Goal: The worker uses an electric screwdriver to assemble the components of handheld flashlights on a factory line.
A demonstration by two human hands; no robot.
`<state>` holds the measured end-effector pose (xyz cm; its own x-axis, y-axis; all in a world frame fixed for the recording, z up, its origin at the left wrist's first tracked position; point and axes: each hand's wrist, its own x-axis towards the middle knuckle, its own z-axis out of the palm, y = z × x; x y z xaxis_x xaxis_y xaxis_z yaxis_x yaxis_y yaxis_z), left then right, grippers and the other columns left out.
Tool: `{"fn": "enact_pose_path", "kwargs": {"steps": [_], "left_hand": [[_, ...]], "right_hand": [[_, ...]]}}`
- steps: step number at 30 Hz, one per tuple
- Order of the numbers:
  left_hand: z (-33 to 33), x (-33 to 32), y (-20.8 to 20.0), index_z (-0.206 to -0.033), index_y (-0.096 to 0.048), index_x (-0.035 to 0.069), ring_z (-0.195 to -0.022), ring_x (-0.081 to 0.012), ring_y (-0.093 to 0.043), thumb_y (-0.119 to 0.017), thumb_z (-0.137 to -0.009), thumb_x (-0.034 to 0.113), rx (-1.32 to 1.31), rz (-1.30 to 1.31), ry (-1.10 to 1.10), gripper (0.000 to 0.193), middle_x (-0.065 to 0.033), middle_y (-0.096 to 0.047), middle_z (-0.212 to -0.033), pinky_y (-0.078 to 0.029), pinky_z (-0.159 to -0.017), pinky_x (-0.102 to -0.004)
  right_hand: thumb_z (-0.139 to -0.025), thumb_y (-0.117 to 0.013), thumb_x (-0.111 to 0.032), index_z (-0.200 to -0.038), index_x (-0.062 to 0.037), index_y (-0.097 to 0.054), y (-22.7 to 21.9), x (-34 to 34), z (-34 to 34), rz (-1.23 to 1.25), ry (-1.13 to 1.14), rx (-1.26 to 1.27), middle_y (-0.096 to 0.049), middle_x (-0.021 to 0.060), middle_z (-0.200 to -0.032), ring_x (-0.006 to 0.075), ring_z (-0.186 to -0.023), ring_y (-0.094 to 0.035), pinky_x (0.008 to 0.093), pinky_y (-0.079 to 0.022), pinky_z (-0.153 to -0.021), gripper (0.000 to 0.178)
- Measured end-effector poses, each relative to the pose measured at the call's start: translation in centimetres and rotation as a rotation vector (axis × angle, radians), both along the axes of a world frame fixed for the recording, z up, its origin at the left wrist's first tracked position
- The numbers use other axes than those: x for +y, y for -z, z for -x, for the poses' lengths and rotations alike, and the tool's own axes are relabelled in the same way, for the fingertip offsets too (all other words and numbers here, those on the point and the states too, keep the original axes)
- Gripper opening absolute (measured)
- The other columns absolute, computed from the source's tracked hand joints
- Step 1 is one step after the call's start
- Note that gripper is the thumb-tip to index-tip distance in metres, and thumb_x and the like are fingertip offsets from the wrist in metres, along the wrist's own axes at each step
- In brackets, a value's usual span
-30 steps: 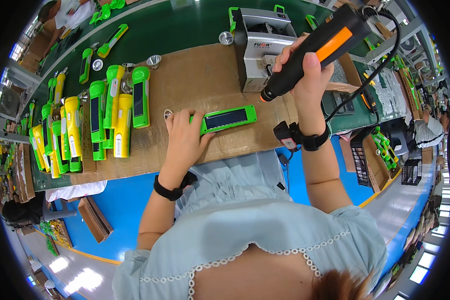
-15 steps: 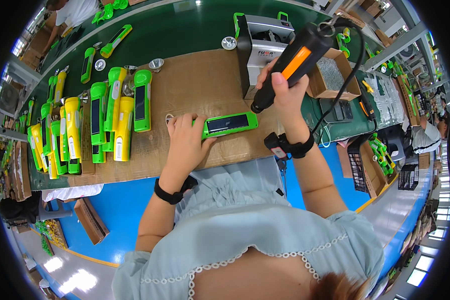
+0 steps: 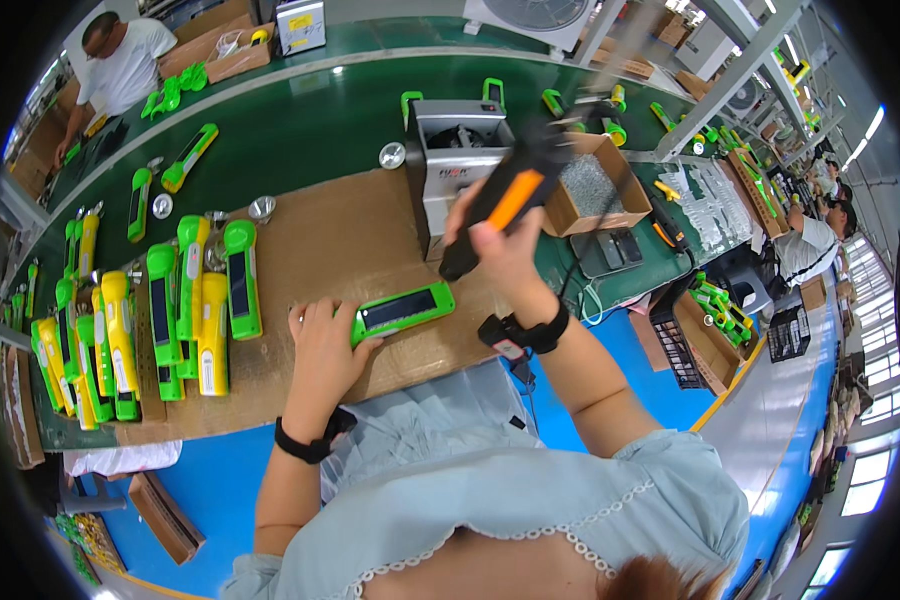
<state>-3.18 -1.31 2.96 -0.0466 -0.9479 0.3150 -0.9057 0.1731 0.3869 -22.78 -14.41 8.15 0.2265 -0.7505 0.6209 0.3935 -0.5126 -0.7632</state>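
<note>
A green flashlight with a dark solar panel (image 3: 402, 311) lies on the brown cardboard sheet (image 3: 335, 232). My left hand (image 3: 328, 345) is wrapped round its left end, hiding that part. In my right hand (image 3: 505, 245) is a black electric screwdriver with an orange stripe (image 3: 515, 195), tilted, its lower end above the right end of the flashlight. The tool's upper part is smeared by motion. Just behind it stands a grey-and-black machine with an open top (image 3: 462, 150).
Green and yellow flashlights (image 3: 120, 335) stand crowded at the left. A cardboard box of small metal parts (image 3: 595, 185) sits right of the machine. Another electric screwdriver (image 3: 670, 228) lies farther right. Across the green bench works a person in white (image 3: 135, 55).
The view has shifted, so the bench appears lower and farther left, with more of its far side showing. My left hand still grips the flashlight; the screwdriver remains in my right hand.
</note>
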Motion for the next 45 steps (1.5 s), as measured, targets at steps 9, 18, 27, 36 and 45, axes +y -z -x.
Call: {"fn": "enact_pose_path", "kwargs": {"steps": [9,18,27,36,45], "left_hand": [[-0.1,0.2,0.0,-0.101,-0.062,0.011,-0.1,-0.0312,-0.047,-0.08,-0.057,0.025,0.055,-0.017,-0.072,0.05,-0.0101,-0.053,-0.094,-0.028,-0.095,-0.0442],[-0.6,0.6,0.5,-0.099,-0.06,0.01,-0.104,-0.0316,-0.043,-0.076,-0.062,0.029,0.021,0.044,-0.025,0.045,-0.0123,-0.049,-0.098,-0.024,-0.1,-0.0508],[-0.3,-0.2,1.6,-0.103,-0.061,0.012,-0.103,-0.0304,-0.044,-0.077,-0.062,0.029,0.081,0.058,-0.042,0.047,-0.0115,-0.047,-0.094,-0.023,-0.099,-0.0556],[-0.3,0.0,2.2,-0.101,-0.061,0.013,-0.103,-0.0294,-0.044,-0.079,-0.059,0.027,0.112,0.084,-0.075,0.048,-0.01,-0.046,-0.095,-0.023,-0.099,-0.0556],[-0.5,-0.1,2.4,-0.101,-0.058,0.012,-0.102,-0.0296,-0.044,-0.079,-0.057,0.025,0.113,0.114,-0.067,0.05,-0.0103,-0.047,-0.096,-0.025,-0.098,-0.0542]], "right_hand": [[-0.083,-0.064,-0.024,-0.09,0.0024,-0.049,-4.4,-4.5,2.7,0.225,0.289,-0.217,-0.057,0.0106,-0.069,0.0176,-0.056,-0.057,0.0277,-0.047,-0.053,0.031],[-0.083,-0.062,-0.034,-0.087,0.0022,-0.05,-4.2,-4.3,2.1,0.029,0.211,0.063,-0.054,0.0131,-0.067,0.0227,-0.054,-0.055,0.0327,-0.047,-0.051,0.038],[-0.074,-0.068,-0.051,-0.099,-0.0036,-0.041,-2.1,5.1,-3.3,-0.102,-0.248,-0.135,-0.052,0.011,-0.077,0.0212,-0.067,-0.055,0.0329,-0.048,-0.062,0.061],[-0.072,-0.072,-0.046,-0.1,-0.0036,-0.042,-0.2,6.0,-6.2,-0.152,-0.345,-0.116,-0.053,0.0111,-0.079,0.0209,-0.069,-0.055,0.033,-0.048,-0.065,0.059],[-0.073,-0.074,-0.031,-0.099,-0.0014,-0.044,1.0,6.2,-7.5,-0.126,-0.307,-0.057,-0.055,0.0104,-0.077,0.0193,-0.068,-0.056,0.0299,-0.048,-0.063,0.051]]}}
